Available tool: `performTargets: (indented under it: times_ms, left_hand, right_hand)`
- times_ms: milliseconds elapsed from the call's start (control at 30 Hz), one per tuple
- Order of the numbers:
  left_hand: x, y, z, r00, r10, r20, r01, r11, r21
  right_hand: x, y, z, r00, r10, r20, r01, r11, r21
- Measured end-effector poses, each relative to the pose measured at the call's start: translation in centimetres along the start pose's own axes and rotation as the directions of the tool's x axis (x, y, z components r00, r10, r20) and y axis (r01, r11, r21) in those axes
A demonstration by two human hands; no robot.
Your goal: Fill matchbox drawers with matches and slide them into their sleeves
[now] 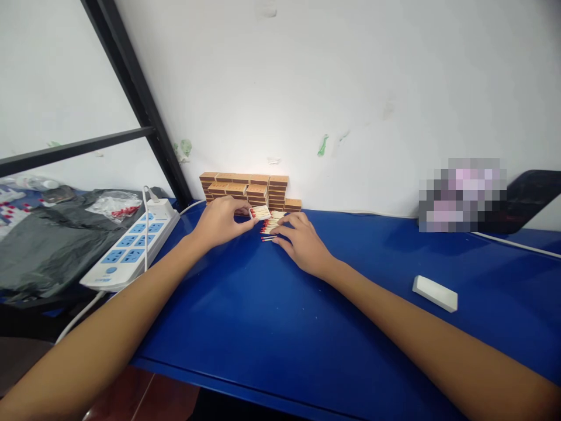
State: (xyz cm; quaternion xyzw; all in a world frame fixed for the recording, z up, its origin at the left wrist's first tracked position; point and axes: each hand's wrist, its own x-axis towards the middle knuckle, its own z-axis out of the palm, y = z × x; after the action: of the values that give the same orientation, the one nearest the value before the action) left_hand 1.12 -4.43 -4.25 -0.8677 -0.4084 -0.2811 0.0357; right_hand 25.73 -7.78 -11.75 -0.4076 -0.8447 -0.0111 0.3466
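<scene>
While the left hand (222, 219) pinches the match tray (266, 217) before the matchbox stack (257, 190), level holding is best, and the right hand (304, 241), curled at loose matches (269, 226) near this stack, pinching or not I cannot tell, should move gently.

The head-worn camera is looking forward and down from above and behind the bare left hand (222, 219) and the bare right hand (305, 242), with both bare forearms (144, 298) stretching in from the lower corners. It is facing the scuffed white wall (333, 76) beyond the hands, is framing them moderately near, around mid-view, and is taking in the glossy blue tabletop (263, 327) widely around them.
</scene>
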Motion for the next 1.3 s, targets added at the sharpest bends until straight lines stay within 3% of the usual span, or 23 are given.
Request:
performTargets:
  times_ms: [400,567,733,867,1133,1300]
  left_hand:
    - [0.0,-0.2,0.1,0.999,0.011,0.044,-0.011,1.000,0.003]
    - [0.0,-0.2,0.2,0.995,0.043,0.094,-0.044,0.999,0.007]
    - [-0.2,1.0,0.6,0.980,0.102,0.170,-0.069,0.979,-0.190]
    - [-0.4,1.8,1.0,0.974,0.120,0.193,-0.067,0.963,-0.262]
    - [-0.4,1.8,0.8,0.956,0.066,0.286,0.006,0.969,-0.246]
    - [-0.3,2.1,0.5,0.941,0.077,0.328,0.011,0.966,-0.259]
  right_hand:
    - [0.4,-0.2,-0.4,0.999,0.028,0.024,-0.030,0.992,0.121]
    - [0.3,-0.7,-0.8,0.992,0.074,-0.102,-0.067,0.995,0.074]
    - [0.4,-0.9,-1.1,0.970,0.103,-0.221,-0.099,0.995,0.027]
    - [0.4,-0.9,-1.0,0.984,0.062,-0.166,-0.059,0.998,0.021]
    - [0.4,-1.3,-1.2,0.993,0.036,-0.116,-0.035,0.999,0.014]
    - [0.2,-1.5,-1.3,0.993,-0.068,-0.092,0.074,0.995,0.066]
